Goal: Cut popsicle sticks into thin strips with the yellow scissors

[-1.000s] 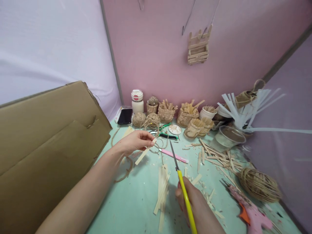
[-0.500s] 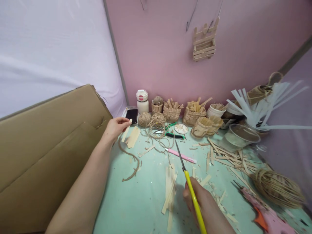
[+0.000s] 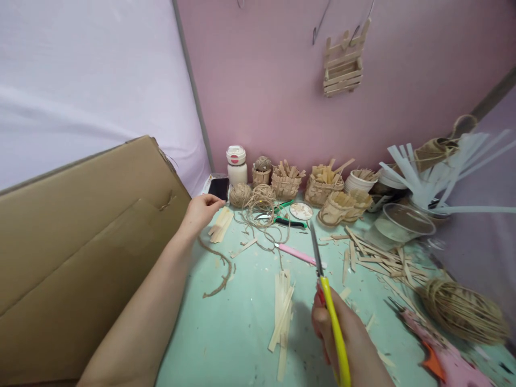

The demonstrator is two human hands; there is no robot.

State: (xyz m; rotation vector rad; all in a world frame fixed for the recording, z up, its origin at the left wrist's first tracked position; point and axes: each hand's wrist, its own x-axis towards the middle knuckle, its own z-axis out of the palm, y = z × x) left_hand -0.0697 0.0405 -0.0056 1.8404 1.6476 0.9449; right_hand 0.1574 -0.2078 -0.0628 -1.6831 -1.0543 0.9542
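My right hand (image 3: 342,322) is wrapped round a pair of scissors (image 3: 317,252) with yellow handles, held above the table, blades pointing away from me. My left hand (image 3: 202,210) is reached out to the far left, thumb and fingers pinched together. Whatever is between those fingertips, if anything, is hidden. Just below them lies a small stack of flat wooden sticks (image 3: 221,226), with a dark phone (image 3: 219,189) behind. A short piece of twine (image 3: 226,274) curves near my left wrist. More flat wooden strips (image 3: 282,317) lie in the middle, left of the scissors.
A pink craft knife (image 3: 298,255), green-handled pruning shears (image 3: 290,222) and loose twine (image 3: 262,201) lie mid-table. Small stick baskets (image 3: 286,185) line the wall. At right are a plastic cup (image 3: 407,228), a twine bundle (image 3: 463,312) and a pink glue gun (image 3: 439,344). Cardboard (image 3: 92,236) stands left.
My left hand has shifted slightly right over the stack, and the thin stick seen in its fingers no longer shows there. The scissors have moved right and turned a little, with the red inner handle now visible.
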